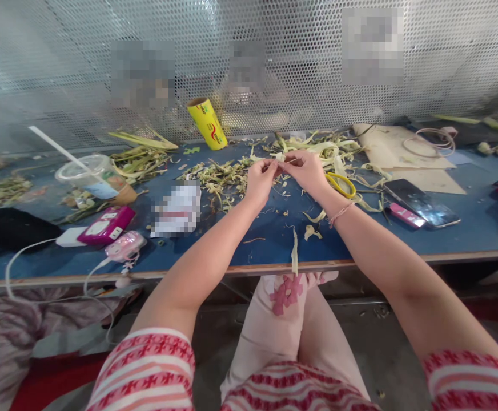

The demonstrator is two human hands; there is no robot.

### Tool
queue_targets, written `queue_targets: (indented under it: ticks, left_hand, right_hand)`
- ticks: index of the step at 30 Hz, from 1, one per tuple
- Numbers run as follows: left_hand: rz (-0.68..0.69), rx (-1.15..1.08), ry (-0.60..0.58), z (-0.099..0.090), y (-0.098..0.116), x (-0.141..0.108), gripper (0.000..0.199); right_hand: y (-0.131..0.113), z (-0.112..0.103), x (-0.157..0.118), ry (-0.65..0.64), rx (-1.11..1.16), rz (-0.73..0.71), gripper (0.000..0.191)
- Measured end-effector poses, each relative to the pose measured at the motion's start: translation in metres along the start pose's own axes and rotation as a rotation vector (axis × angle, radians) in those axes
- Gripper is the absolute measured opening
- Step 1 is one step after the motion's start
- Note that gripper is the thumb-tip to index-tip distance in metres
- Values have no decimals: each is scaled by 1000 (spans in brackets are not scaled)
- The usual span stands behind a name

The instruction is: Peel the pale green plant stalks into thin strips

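Observation:
My left hand (261,178) and my right hand (305,169) meet fingertip to fingertip over the blue table. Both are closed in a pinch on a small pale strip of dried plant (280,156); my fingers cover most of it. A heap of short, curled greenish pieces (225,178) lies beside my left hand. Behind and to the right of my right hand is a tangle of longer pale plant strips (334,149). Close to my right wrist rests a yellow loop (342,184), which looks like a scissors handle. A single strip (294,251) reaches the table's front edge.
A yellow tube (208,124) leans by the perforated metal screen (309,74). At left are a plastic cup with a straw (99,177), a magenta device (107,225) and a white cable (21,251). A phone (422,202) and brown cardboard (403,149) lie right.

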State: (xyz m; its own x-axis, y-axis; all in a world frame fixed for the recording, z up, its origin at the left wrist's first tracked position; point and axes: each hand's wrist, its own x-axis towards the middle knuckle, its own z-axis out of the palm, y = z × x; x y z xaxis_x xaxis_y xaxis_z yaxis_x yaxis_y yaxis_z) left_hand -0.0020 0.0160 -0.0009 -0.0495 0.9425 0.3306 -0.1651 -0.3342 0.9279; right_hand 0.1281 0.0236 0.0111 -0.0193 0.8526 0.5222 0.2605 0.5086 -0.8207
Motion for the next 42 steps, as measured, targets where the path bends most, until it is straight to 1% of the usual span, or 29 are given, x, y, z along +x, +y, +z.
queue_targets:
  ticks: [3, 7, 11, 15, 17, 21, 25, 28, 32, 34, 38, 42]
  left_hand:
    - [14, 117, -24, -5, 1, 1, 22]
    - [41, 293, -67, -12, 7, 2, 19]
    - [0, 345, -124, -13, 15, 2, 19]
    - [16, 376, -144, -12, 16, 1, 17]
    - [22, 375, -148, -12, 15, 1, 16]
    - [-12, 363, -179, -13, 13, 2, 17]
    - [-33, 338, -196, -11, 14, 1, 21]
    - [-104, 189, -191, -6, 16, -2, 25]
    - [-282, -67, -151, 1, 19, -4, 20]
    - [-311, -117, -123, 2, 19, -4, 17]
    - [-240, -41, -81, -1, 15, -1, 18]
    - [-140, 57, -69, -4, 9, 0, 18]
  right_hand:
    - [2, 0, 1, -29, 67, 40, 33]
    - [4, 4, -2, -14, 255, 124, 39]
    - [2, 6, -5, -9, 406, 214, 45]
    - [-2, 6, -6, 29, 410, 228, 40]
    - [-3, 6, -6, 36, 398, 228, 38]
    - [-3, 6, -6, 53, 365, 235, 34]
    - [0, 6, -6, 58, 349, 234, 30]
    - [3, 5, -6, 64, 319, 208, 27]
    - [3, 4, -6, 67, 182, 105, 22]
    - [1, 4, -6, 38, 242, 122, 24]
    - [-4, 7, -7, 0, 509, 275, 36]
    - [-6, 6, -7, -2, 606, 368, 35]
